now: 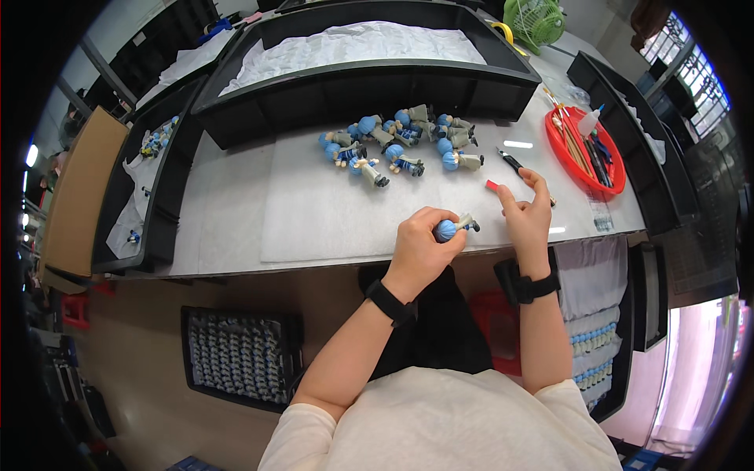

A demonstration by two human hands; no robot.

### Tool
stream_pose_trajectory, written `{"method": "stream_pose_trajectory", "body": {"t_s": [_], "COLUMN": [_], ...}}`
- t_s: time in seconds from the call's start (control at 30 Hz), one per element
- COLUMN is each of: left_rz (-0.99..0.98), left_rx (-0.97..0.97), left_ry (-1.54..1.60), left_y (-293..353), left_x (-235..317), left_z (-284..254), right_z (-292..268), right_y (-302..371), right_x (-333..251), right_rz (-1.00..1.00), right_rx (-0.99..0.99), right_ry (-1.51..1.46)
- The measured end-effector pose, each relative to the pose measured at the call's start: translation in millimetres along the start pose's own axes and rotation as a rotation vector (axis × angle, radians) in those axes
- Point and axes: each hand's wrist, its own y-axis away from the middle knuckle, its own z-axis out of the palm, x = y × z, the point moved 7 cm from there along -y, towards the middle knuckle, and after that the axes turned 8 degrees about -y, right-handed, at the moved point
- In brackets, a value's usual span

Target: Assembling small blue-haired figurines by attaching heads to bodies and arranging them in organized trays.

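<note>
My left hand (426, 243) is closed around a small figurine (446, 231) with blue hair. The figurine lies sideways, its pale body and dark feet sticking out to the right past my fingers. My right hand (530, 216) hovers over the table edge with thumb and fingers apart. Close to its thumb tip is a small red piece (492, 185); whether they touch I cannot tell. A dark pen-like tool (510, 161) lies on the table, partly hidden behind my right fingers. Beyond my hands, several similar figurines (397, 156) lie in a loose group.
A large black tray (369, 90) lined with white sheet stands behind the figurines. On the right, a red basket (620, 179) holds brushes and a bottle. Black trays (169, 188) flank the table (314, 228). Below, a crate (236, 357) holds rows of figurines. A green fan (534, 23) stands far right.
</note>
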Motion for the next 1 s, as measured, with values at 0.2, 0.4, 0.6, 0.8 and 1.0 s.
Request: {"method": "stream_pose_trajectory", "body": {"t_s": [0.2,0.4,0.6,0.8,1.0], "left_rz": [-0.391,-0.37,-0.405,-0.329,-0.234], "left_rx": [-0.274,0.012,0.094,0.099,0.081], "left_ry": [0.486,0.603,0.63,0.692,0.651], "left_y": [4.2,-9.3,-5.9,-6.7,-3.6], "left_x": [-10.1,-19.0,-39.7,-34.0,-35.2], "left_z": [-11.2,-50.6,-55.8,-54.9,-58.1], "right_z": [45.3,76.6,96.1,92.9,89.4], "right_y": [41.1,55.7,52.9,45.7,48.0], "right_x": [0.3,-21.8,-25.2,-11.2,-14.1], "right_rz": [0.28,0.472,0.489,0.282,0.084], "right_rx": [-0.638,-0.862,-0.929,-0.758,-0.687], "right_ry": [-0.475,-0.777,-0.728,-0.735,-0.766]}}
